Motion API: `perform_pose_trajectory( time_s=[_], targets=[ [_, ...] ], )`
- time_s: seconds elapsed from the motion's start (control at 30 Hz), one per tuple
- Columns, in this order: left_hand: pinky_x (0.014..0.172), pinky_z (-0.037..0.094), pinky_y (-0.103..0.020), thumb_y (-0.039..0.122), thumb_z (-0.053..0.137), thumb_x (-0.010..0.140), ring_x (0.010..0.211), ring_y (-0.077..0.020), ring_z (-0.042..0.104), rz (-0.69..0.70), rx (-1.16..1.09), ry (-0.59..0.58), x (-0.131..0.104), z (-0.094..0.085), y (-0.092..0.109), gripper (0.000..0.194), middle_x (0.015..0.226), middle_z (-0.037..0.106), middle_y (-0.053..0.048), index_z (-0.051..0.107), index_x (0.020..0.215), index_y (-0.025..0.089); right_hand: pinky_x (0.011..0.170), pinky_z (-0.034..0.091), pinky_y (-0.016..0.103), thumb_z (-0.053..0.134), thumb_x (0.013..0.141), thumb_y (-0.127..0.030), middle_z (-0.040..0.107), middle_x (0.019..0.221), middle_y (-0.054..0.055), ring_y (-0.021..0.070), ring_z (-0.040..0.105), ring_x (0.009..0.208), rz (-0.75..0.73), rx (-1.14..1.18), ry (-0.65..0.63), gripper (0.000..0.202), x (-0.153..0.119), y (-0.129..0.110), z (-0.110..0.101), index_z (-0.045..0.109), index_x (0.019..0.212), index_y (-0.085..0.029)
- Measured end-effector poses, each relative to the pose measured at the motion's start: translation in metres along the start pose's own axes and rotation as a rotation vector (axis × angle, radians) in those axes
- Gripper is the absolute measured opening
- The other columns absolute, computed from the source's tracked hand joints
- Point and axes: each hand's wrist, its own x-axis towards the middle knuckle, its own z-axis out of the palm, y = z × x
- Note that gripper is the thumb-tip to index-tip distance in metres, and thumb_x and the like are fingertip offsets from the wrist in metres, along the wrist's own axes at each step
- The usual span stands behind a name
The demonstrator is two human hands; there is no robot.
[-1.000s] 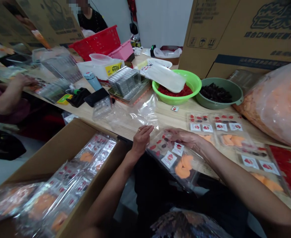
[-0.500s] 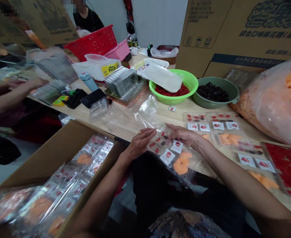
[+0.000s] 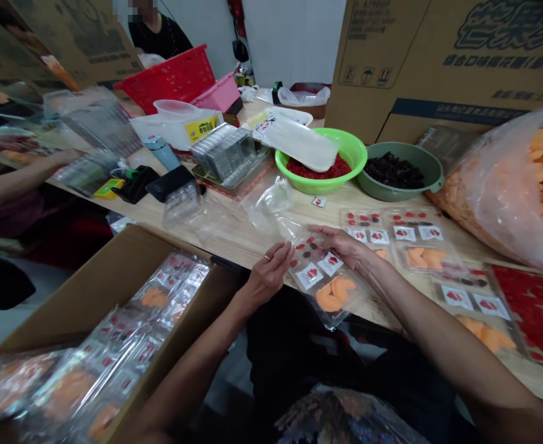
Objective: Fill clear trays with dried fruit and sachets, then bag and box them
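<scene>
Bare tabletop [image 3: 330, 216] near lime bowl [image 3: 310, 184] — clear bag [image 3: 273, 200] left, trays [image 3: 426, 258] right.

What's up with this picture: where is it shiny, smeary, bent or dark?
Head view: glare streaks the clear film and the wrapped packs; the lower-left corner is smeared; the big carton leans as if wide-angle stretched; the lap sinks into shadow, its details lost.

On the large carton [image 3: 405, 65], I read outlined 芒果, a line beginning 综合口味, an umbrella symbol [image 3: 367, 76] and twin up-arrows [image 3: 384, 76]. The yellow label [image 3: 203, 129] on the white tub [image 3: 163, 131] carries Chinese characters; print on the sachets [image 3: 309, 275] is illegible
</scene>
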Motion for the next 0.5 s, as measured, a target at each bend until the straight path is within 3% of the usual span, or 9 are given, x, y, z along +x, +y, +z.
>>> perform_pose_trajectory(
  time_s=[0.17, 0.33, 0.4, 0.5],
  targets=[
    [0.111, 0.054, -0.05, 0.001, 0.04, 0.091, 0.147, -0.03, 0.044, -0.039, -0.048, 0.039, -0.007, 0.019, 0.031, 0.071, 0.147, 0.056, -0.019, 0.03, 0.16, 0.014, 0.053, 0.051, 0.024, 0.067, 0.064, -0.008, 0.071, 0.076, 0.0, 0.0148, 0.063, 0.056, -0.078, 0.033, 0.11, 0.062, 0.009, 0.01, 0.002, 0.056, 0.123, -0.019],
    [0.114, 0.046, -0.059, 0.008, 0.049, 0.078, 0.147, -0.0344, 0.042, -0.175, -0.147, 0.007, -0.002, -0.003, 0.054, 0.084, 0.154, 0.049, -0.017, 0.032, 0.16, 0.021, 0.056, 0.052, 0.026, 0.068, 0.058, -0.013, 0.071, 0.073, 0.0, 0.0192, 0.068, 0.062, -0.109, 0.03, 0.257, 0.051, 0.019, 0.019, 0.002, 0.056, 0.107, -0.02],
    [0.117, 0.037, -0.066, 0.016, 0.057, 0.076, 0.151, -0.0402, 0.033, -0.215, -0.167, -0.084, 0.008, -0.017, 0.065, 0.084, 0.162, 0.039, -0.017, 0.037, 0.157, 0.023, 0.055, 0.051, 0.026, 0.069, 0.057, -0.015, 0.07, 0.073, 0.0, 0.0189, 0.066, 0.062, -0.132, -0.023, 0.296, 0.043, 0.025, 0.023, 0.001, 0.056, 0.099, -0.02],
    [0.121, 0.024, -0.071, 0.029, 0.067, 0.076, 0.156, -0.0459, 0.015, -0.176, -0.212, -0.318, 0.023, -0.029, 0.081, 0.085, 0.168, 0.024, -0.019, 0.039, 0.155, 0.021, 0.054, 0.048, 0.025, 0.07, 0.059, -0.017, 0.068, 0.075, 0.0, 0.0177, 0.064, 0.064, -0.168, -0.191, 0.382, 0.033, 0.036, 0.032, 0.001, 0.059, 0.09, -0.019]
  ],
)
